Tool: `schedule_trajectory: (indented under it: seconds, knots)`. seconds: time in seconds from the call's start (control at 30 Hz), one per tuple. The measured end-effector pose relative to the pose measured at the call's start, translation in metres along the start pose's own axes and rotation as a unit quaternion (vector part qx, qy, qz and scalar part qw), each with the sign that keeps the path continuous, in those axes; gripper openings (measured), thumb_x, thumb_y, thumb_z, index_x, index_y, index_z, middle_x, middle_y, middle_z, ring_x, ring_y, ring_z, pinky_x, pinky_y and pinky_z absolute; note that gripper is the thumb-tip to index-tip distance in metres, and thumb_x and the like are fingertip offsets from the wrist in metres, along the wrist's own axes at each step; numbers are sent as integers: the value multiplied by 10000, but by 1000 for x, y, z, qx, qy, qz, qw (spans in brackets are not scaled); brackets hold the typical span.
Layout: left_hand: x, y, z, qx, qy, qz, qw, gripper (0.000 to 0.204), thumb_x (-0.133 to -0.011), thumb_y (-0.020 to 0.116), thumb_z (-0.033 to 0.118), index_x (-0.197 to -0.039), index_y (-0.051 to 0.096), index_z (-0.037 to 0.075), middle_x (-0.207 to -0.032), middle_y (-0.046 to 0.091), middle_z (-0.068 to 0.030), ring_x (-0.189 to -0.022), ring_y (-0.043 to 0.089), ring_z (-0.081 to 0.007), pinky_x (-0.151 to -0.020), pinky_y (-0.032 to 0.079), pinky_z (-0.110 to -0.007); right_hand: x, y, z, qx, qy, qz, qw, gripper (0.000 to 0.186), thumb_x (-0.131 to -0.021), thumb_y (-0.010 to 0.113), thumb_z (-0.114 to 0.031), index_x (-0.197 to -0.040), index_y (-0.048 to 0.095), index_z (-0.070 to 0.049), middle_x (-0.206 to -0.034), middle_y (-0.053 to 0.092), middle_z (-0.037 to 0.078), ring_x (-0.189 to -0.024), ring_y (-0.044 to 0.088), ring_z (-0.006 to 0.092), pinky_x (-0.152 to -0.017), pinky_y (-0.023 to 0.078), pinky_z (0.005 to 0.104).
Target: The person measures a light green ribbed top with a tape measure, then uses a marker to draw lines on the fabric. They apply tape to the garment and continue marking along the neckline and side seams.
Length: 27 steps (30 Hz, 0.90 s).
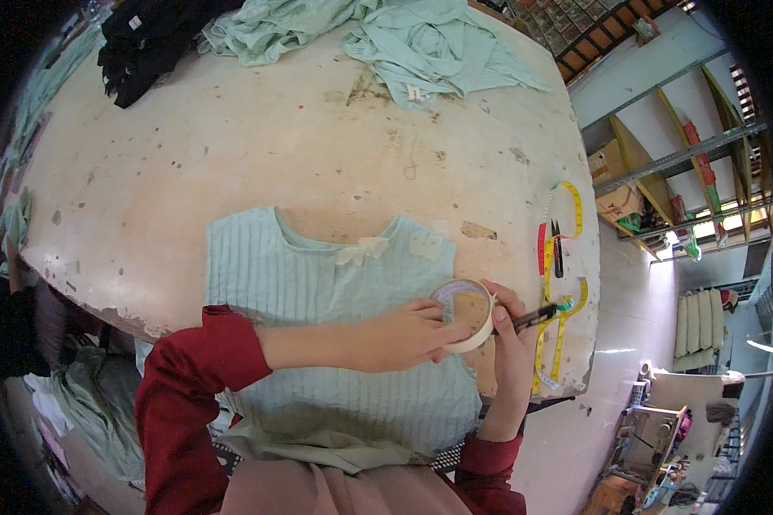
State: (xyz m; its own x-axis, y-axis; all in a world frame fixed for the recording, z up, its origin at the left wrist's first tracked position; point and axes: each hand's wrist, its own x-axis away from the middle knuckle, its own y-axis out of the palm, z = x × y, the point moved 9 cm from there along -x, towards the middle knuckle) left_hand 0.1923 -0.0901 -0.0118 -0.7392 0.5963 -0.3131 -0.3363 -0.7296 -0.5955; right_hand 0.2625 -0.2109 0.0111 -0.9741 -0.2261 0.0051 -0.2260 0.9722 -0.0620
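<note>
A light blue sleeveless garment with pleated panels (249,275) lies flat on the table in front of me. My left hand (421,333) grips a roll of cream masking tape (483,329) by its near left side, above the garment's right part. At the roll's right rim, my right hand (508,330) is closed round a slim black pen-shaped tool (537,317); I cannot tell if it is a pen or a cutter. The fingertips of that hand are against the tape. Torn pieces of tape (365,251) stick near the neckline, with another tape patch (427,246) on the shoulder.
A yellow tape measure (576,210) curls along the table's right side, beside small black snips (557,251). Crumpled light blue garments (434,51) and a black cloth heap (150,47) lie at the far edge. Shelving (670,154) stands beyond the right edge.
</note>
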Motion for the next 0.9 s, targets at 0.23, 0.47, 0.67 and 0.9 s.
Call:
schedule_trajectory:
  seconds: [0.23, 0.47, 0.67, 0.9]
  knots:
    - [5, -9, -1, 263, -110, 47, 957, 438, -986, 540, 113, -1353, 310, 52, -877, 601, -162, -813, 631, -328, -811, 469, -445, 25, 2, -19, 214, -162, 29, 963, 143, -805, 744, -18, -908, 653, -56, -928, 661, 49, -814, 588, 186, -722, 464, 303]
    - [2, -28, 4, 157, -99, 27, 982, 409, -996, 524, 147, -1353, 324, 134, -857, 641, -138, -701, 630, -428, -575, 479, -481, 84, 40, -60, 323, -365, -15, 873, 250, -745, 772, 21, -930, 649, -93, -904, 658, 62, -789, 603, 245, -711, 474, 341]
    - [7, -22, 34, 12, -10, 43, 999, 231, -943, 530, 148, -1164, 464, 142, -797, 620, -119, -602, 627, -358, -522, 504, -444, 75, 0, -38, 194, -253, 92, 943, 245, -746, 803, -26, -832, 578, -67, -811, 571, 57, -726, 532, 184, -664, 432, 303]
    - [20, -27, 80, -184, 135, 144, 963, 232, -840, 551, 161, -1067, 506, 166, -683, 490, -56, -530, 583, -190, -448, 454, -319, 43, 2, -32, 50, -176, 170, 968, 166, -840, 717, -28, -843, 555, -64, -862, 573, 36, -778, 494, 138, -740, 410, 263]
